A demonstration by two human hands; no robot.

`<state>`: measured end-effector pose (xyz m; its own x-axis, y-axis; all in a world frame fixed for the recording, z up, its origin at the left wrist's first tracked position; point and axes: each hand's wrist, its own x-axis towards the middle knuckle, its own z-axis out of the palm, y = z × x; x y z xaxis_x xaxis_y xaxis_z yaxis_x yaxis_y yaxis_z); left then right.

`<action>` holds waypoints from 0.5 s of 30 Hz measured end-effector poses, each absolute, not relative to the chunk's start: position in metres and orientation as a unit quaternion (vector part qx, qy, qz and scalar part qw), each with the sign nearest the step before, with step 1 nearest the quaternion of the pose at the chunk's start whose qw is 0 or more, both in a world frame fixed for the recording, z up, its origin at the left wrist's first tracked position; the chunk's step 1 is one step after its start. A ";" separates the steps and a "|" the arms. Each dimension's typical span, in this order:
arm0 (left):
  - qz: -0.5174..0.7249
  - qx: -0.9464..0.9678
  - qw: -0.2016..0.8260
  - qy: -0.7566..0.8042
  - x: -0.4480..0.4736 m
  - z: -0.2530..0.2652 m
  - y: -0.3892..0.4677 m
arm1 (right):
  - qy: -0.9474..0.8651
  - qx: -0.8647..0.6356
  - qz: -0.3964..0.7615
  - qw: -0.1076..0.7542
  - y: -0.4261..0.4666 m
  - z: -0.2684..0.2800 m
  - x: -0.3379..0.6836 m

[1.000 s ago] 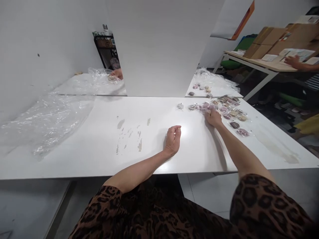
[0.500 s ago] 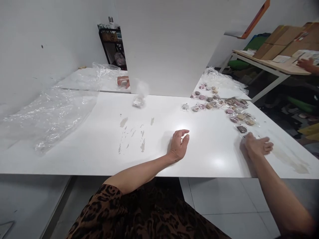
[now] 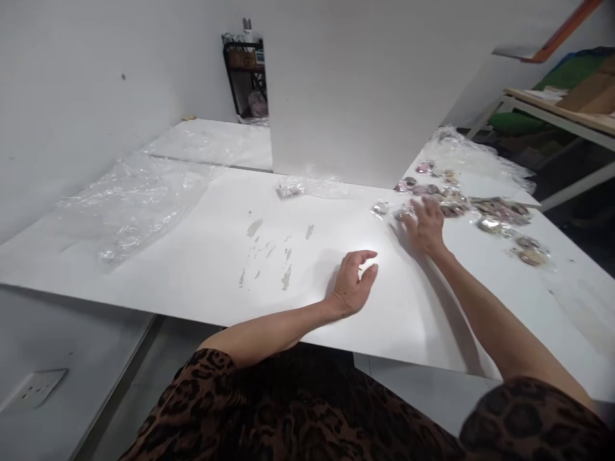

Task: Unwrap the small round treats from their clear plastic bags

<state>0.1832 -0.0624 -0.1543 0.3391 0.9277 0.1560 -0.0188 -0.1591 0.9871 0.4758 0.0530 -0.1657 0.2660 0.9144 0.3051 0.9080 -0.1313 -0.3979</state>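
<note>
My left hand (image 3: 354,282) rests on the white table (image 3: 221,256) with its fingers curved and its thumb apart, nothing in it. Further back and to the right, my right hand (image 3: 425,229) reaches over small clear-wrapped packets, its fingers spread and a little blurred. Brown, pink and tan packets (image 3: 502,208) lie scattered to its right; what is inside them is too small to name. A greyish packet (image 3: 381,209) sits just left of my right fingers. By the upright panel lies a clear plastic bag (image 3: 293,186) with something small in its left end.
A large clear plastic sheet (image 3: 139,205) covers the table's left side. A white upright panel (image 3: 350,89) stands across the back. More crumpled clear plastic (image 3: 475,157) lies at the back right. Beyond it is another table (image 3: 567,115) with a cardboard box (image 3: 590,93).
My right hand has moved from the front right, back and left to the packets. The clear bag by the panel has sunk from upright to lying flat. My left hand stays; the view has turned left.
</note>
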 end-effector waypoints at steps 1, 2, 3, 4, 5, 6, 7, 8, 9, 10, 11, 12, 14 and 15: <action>0.433 0.620 0.544 0.363 0.180 -0.151 -0.064 | -0.649 -0.725 0.008 0.229 0.052 -0.173 0.468; 0.422 0.621 0.553 0.361 0.176 -0.148 -0.063 | -0.686 -0.699 0.020 0.200 0.053 -0.180 0.465; 0.415 0.623 0.556 0.361 0.172 -0.145 -0.060 | -0.712 -0.680 0.024 0.175 0.056 -0.184 0.466; 0.413 0.628 0.551 0.363 0.167 -0.141 -0.052 | -0.722 -0.673 0.018 0.161 0.062 -0.187 0.472; 0.419 0.636 0.535 0.367 0.161 -0.138 -0.041 | -0.715 -0.681 0.004 0.157 0.070 -0.188 0.481; 0.430 0.646 0.507 0.375 0.153 -0.135 -0.025 | -0.701 -0.695 -0.016 0.159 0.078 -0.187 0.492; 0.442 0.657 0.470 0.390 0.144 -0.131 -0.006 | -0.681 -0.712 -0.042 0.166 0.087 -0.185 0.504; 0.454 0.665 0.425 0.413 0.135 -0.128 0.015 | -0.665 -0.722 -0.070 0.178 0.094 -0.182 0.514; 0.460 0.667 0.376 0.450 0.126 -0.125 0.038 | -0.655 -0.724 -0.096 0.193 0.100 -0.180 0.520; 0.455 0.660 0.328 0.500 0.116 -0.123 0.061 | -0.654 -0.718 -0.114 0.210 0.104 -0.178 0.523; 0.446 0.646 0.284 0.550 0.108 -0.122 0.083 | -0.660 -0.707 -0.121 0.224 0.106 -0.177 0.520; 0.433 0.629 0.248 0.596 0.100 -0.121 0.104 | -0.667 -0.697 -0.118 0.235 0.105 -0.177 0.513; 0.406 0.585 0.205 0.672 0.089 -0.123 0.138 | -0.677 -0.690 -0.086 0.240 0.098 -0.179 0.487; 0.394 0.564 0.193 0.699 0.084 -0.124 0.151 | -0.680 -0.689 -0.064 0.243 0.093 -0.181 0.470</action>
<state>0.0845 0.1514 -0.1244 -0.2883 0.9415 0.1743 0.6367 0.0525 0.7693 0.4697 0.0929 -0.1811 0.0673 0.9060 0.4178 0.9680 0.0421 -0.2473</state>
